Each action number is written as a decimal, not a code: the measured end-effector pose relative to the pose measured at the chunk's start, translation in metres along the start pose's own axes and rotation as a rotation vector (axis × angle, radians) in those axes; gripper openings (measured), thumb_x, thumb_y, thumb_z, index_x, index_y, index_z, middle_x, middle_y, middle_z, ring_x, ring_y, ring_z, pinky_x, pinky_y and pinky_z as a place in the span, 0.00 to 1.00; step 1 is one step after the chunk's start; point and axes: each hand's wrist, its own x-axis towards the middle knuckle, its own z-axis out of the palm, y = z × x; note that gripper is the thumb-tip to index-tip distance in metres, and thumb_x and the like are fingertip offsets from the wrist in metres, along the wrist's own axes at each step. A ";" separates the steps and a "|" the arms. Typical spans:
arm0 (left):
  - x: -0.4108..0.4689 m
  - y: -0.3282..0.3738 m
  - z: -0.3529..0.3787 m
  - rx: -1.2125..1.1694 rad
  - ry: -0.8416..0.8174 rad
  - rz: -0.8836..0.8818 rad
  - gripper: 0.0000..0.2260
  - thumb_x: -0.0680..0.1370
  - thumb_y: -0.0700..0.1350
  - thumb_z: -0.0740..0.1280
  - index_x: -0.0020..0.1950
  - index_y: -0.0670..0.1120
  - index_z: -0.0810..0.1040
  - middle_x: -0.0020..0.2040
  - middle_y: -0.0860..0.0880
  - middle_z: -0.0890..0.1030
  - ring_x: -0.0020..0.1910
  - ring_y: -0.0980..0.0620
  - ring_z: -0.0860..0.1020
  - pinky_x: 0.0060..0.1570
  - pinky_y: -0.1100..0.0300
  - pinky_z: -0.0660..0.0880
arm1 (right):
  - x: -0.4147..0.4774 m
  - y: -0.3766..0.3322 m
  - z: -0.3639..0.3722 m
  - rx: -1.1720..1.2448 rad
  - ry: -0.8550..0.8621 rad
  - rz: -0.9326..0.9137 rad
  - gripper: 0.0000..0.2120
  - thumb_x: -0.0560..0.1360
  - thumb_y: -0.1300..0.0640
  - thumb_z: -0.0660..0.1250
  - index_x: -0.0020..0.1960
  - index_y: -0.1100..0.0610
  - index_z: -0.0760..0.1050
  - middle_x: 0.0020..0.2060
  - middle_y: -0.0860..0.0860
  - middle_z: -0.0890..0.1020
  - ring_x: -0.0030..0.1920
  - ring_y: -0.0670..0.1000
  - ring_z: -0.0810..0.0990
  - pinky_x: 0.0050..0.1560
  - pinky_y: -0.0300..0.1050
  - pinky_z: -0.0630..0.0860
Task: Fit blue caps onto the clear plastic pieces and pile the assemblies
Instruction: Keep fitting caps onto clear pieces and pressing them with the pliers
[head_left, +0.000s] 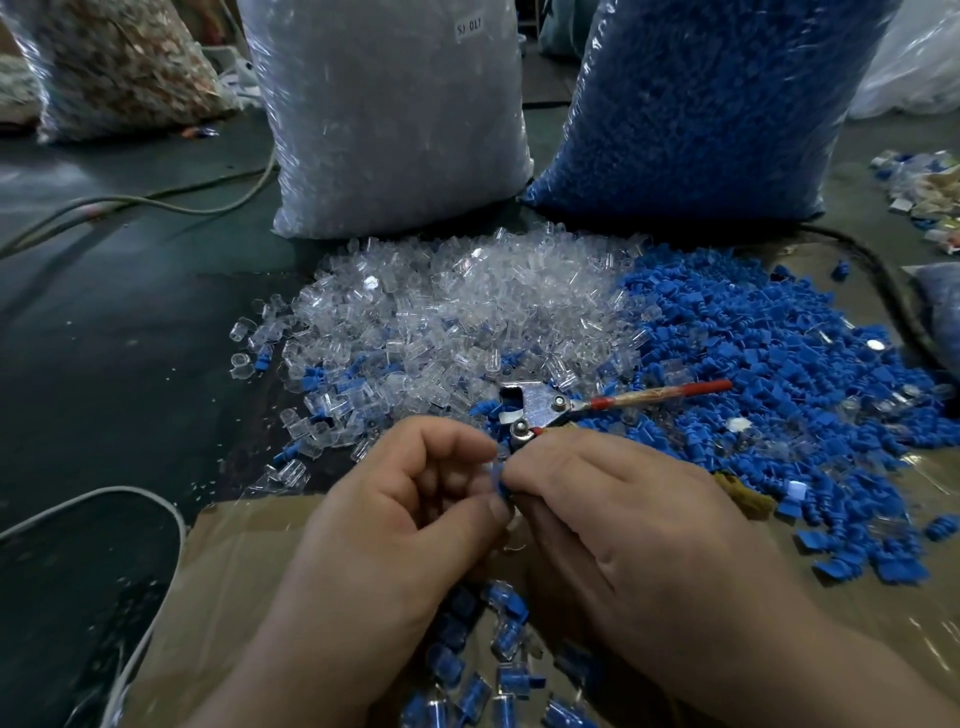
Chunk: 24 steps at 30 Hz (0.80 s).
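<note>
My left hand (415, 499) and my right hand (613, 509) meet at the centre, fingers curled, and pinch a small blue cap (497, 477) between them. A clear piece at the fingertips is mostly hidden. A heap of clear plastic pieces (441, 322) lies ahead, with a heap of blue caps (769, 374) to its right. Finished assemblies (498, 660), clear with blue inside, lie scattered on the cardboard (234, 561) below my hands.
A metal plier-like tool with a red handle (597, 402) lies just beyond my fingers. Behind the heaps stand a sack of clear pieces (384, 114) and a sack of blue caps (711, 104). Cables (156, 200) cross the dark floor on the left.
</note>
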 end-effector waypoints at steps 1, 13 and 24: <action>0.000 -0.001 0.001 0.015 0.013 0.008 0.14 0.63 0.54 0.75 0.47 0.55 0.83 0.36 0.48 0.83 0.34 0.51 0.80 0.36 0.58 0.78 | 0.000 0.000 -0.001 -0.035 0.013 -0.012 0.12 0.77 0.54 0.60 0.52 0.56 0.80 0.46 0.50 0.81 0.45 0.52 0.79 0.41 0.51 0.79; 0.001 0.005 -0.003 -0.026 0.065 -0.074 0.14 0.60 0.54 0.75 0.43 0.54 0.82 0.30 0.44 0.81 0.27 0.50 0.79 0.29 0.63 0.77 | 0.005 0.043 -0.025 -0.536 -0.421 0.408 0.34 0.73 0.30 0.47 0.75 0.39 0.43 0.76 0.43 0.56 0.76 0.51 0.49 0.76 0.52 0.44; 0.004 0.001 -0.006 -0.012 0.112 -0.079 0.14 0.59 0.54 0.73 0.43 0.55 0.82 0.32 0.43 0.82 0.27 0.49 0.80 0.28 0.64 0.76 | 0.006 0.041 -0.029 -0.537 -0.375 0.353 0.28 0.70 0.32 0.46 0.68 0.39 0.59 0.53 0.39 0.75 0.60 0.48 0.65 0.66 0.47 0.51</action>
